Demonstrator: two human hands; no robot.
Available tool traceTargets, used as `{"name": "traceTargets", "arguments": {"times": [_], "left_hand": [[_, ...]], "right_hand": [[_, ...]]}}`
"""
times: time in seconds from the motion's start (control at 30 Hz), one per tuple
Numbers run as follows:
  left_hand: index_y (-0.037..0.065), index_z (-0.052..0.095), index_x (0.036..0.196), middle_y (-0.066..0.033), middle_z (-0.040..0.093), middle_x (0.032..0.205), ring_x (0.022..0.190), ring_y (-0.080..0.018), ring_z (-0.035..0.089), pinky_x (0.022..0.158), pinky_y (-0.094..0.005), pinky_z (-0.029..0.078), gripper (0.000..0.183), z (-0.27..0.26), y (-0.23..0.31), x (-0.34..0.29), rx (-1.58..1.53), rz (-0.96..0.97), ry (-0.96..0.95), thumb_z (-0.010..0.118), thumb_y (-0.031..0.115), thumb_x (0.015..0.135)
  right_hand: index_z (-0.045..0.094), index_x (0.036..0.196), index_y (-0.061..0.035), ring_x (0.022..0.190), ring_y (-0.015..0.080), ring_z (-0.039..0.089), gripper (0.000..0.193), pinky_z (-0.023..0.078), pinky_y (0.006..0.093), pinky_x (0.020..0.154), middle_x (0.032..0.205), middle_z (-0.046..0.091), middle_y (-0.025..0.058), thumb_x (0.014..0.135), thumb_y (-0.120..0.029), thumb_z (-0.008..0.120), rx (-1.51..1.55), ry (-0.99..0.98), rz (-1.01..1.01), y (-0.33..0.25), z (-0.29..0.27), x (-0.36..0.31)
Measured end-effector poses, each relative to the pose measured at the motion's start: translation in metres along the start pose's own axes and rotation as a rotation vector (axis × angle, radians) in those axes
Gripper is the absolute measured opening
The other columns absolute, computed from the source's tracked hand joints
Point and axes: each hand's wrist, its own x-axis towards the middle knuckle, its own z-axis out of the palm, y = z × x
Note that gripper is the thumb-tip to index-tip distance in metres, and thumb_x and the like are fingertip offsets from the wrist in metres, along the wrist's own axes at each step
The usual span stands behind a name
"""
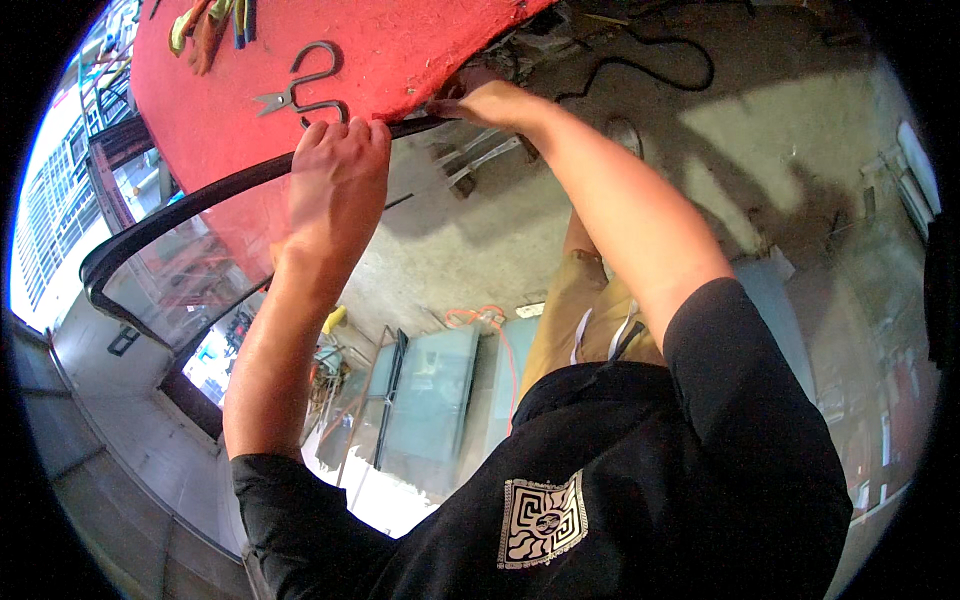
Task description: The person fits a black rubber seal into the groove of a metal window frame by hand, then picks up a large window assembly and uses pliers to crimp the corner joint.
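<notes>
A clear glass pane with a black rubber seal along its edge stands tilted against the red-covered table. My left hand is closed over the sealed edge, knuckles up and fingertips on the far side. Farther right along the same black strip, by the table's edge, my right hand grips the seal; its fingers are in shadow and partly hidden. On the red surface just beyond my left hand lies a pair of scissors with dark looped handles and short blades.
Work gloves lie on the far part of the red table. A black cord or strip curls across the concrete floor at the upper right. Behind me, glass sheets lean upright near an orange cord.
</notes>
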Motion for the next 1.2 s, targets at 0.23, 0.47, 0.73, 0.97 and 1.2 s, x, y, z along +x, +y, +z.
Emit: {"name": "traceTargets", "arguments": {"times": [0.23,0.47,0.73,0.97,1.2], "left_hand": [[0.006,0.069,0.106,-0.0067,0.062,0.112,0.112,-0.0221,0.058,0.096,-0.0372,0.047,0.025,-0.008,0.005,0.006,0.032,0.02,-0.021,0.062,0.015,0.084],[-0.002,0.063,0.132,-0.0105,0.058,0.123,0.124,-0.026,0.053,0.12,-0.0415,0.035,0.05,0.023,0.02,-0.011,0.144,0.023,0.131,0.058,0.021,0.088],[0.001,0.053,0.149,-0.0113,0.058,0.136,0.136,-0.0275,0.049,0.129,-0.0456,0.028,0.061,0.028,0.02,-0.011,0.076,-0.006,0.038,0.057,0.016,0.09],[0.007,0.056,0.147,-0.0094,0.059,0.138,0.136,-0.0262,0.052,0.128,-0.0445,0.03,0.059,0.038,0.01,-0.018,-0.003,0.019,0.109,0.058,0.017,0.089],[0.011,0.064,0.129,-0.0055,0.058,0.125,0.129,-0.022,0.052,0.124,-0.0421,0.029,0.044,0.04,0.021,-0.012,0.042,-0.062,0.138,0.059,0.021,0.087]], "right_hand": [[0.071,0.125,-0.0046,0.097,0.0166,0.065,0.062,0.051,0.034,0.088,0.107,0.076,0.0072,0.087,-0.051,0.087,0.339,0.009,-0.052,0.033,0.022,0.02],[0.074,0.106,-0.004,0.089,0.0236,0.068,0.065,0.053,0.0403,0.081,0.099,0.076,0.0118,0.085,-0.065,0.082,0.096,0.078,-0.1,0.052,0.028,0.027],[0.07,0.124,-0.0053,0.101,0.0267,0.07,0.074,0.054,0.0434,0.091,0.114,0.076,0.0134,0.082,-0.064,0.085,0.142,0.204,-0.126,0.043,0.024,0.023],[0.064,0.135,-0.0033,0.112,0.023,0.067,0.073,0.052,0.0397,0.099,0.122,0.073,0.0102,0.093,-0.062,0.075,-0.001,-0.134,0.047,0.007,-0.01,0.007],[0.066,0.129,-0.0018,0.115,0.0235,0.067,0.054,0.05,0.0372,0.102,0.124,0.073,0.0121,0.094,-0.041,0.08,-0.139,-0.23,0.059,0.048,-0.026,-0.003]]}}
